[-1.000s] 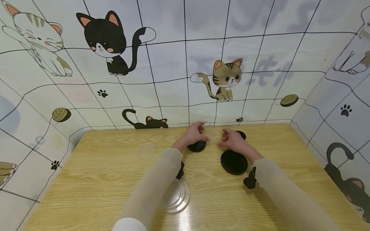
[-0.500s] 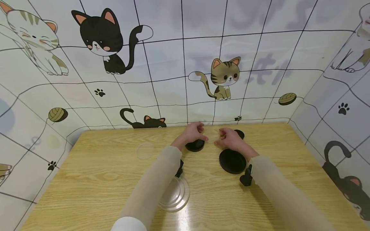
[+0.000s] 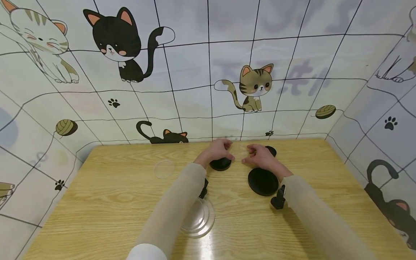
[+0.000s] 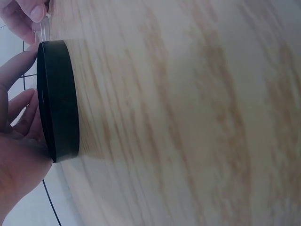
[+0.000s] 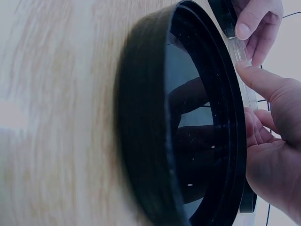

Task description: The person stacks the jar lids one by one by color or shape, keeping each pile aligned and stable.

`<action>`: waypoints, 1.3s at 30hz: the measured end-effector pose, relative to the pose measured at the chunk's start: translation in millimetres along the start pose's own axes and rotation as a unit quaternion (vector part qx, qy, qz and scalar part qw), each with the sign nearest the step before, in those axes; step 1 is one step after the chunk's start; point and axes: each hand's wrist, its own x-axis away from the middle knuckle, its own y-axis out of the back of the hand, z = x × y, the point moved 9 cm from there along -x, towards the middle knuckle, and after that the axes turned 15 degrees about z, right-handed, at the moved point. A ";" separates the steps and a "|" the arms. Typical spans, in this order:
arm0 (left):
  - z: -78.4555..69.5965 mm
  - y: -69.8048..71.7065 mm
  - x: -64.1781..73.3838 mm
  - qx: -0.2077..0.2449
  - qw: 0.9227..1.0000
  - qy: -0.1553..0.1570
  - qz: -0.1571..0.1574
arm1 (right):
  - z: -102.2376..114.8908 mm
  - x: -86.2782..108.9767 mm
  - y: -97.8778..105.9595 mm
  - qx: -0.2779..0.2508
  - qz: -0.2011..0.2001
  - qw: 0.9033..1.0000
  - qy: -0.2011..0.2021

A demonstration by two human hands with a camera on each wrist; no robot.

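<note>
At the far edge of the wooden table (image 3: 97,202), I observed a clear disc (image 3: 239,152) between the person's two hands. The left hand (image 3: 216,150) was half closed, thumb on the near side, fingers on the far side, and gripped the rim from the left; the right hand (image 3: 261,159), similarly curled, gripped the opposite side. From my feed I could not tell whether the disc touched the wood. A black dish (image 3: 220,164) lay partly hidden by the left hand. Near the right hand lay a large black dish (image 3: 263,182), its glossy floor reflecting fingers, and a small black dish (image 3: 271,151), partly covered. Farther left lay a second clear disc (image 3: 164,169); concentric clear discs (image 3: 202,218) showed beside the left sleeve (image 3: 172,209). Behind stood a cat-printed backdrop (image 3: 191,72).
</note>
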 end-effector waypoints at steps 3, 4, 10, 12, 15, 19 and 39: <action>-1.1 -0.6 0.2 -0.013 1.000 0.006 0.003 | 0.2 -0.4 0.0 -0.004 0.001 1.000 -0.002; -1.0 -0.8 0.1 -0.017 1.000 0.008 0.003 | 0.2 -0.3 -0.1 -0.007 0.001 1.000 -0.003; 1.3 -2.6 0.7 -0.013 1.000 0.013 0.003 | 0.1 0.9 -1.8 -0.020 0.000 1.000 0.004; 2.3 -2.5 1.6 -0.008 1.000 0.010 0.002 | 0.0 1.2 -2.9 -0.028 0.000 1.000 0.007; 4.0 -1.1 3.9 0.001 1.000 0.001 -0.003 | 1.0 1.8 -4.7 -0.039 0.001 0.999 0.009; 4.9 5.3 9.9 0.014 1.000 -0.015 -0.017 | 5.1 1.2 -3.4 -0.043 -0.010 0.999 0.017; -22.1 15.9 57.9 0.081 0.995 -0.059 -0.025 | 43.4 31.4 6.8 -0.072 -0.031 0.994 0.083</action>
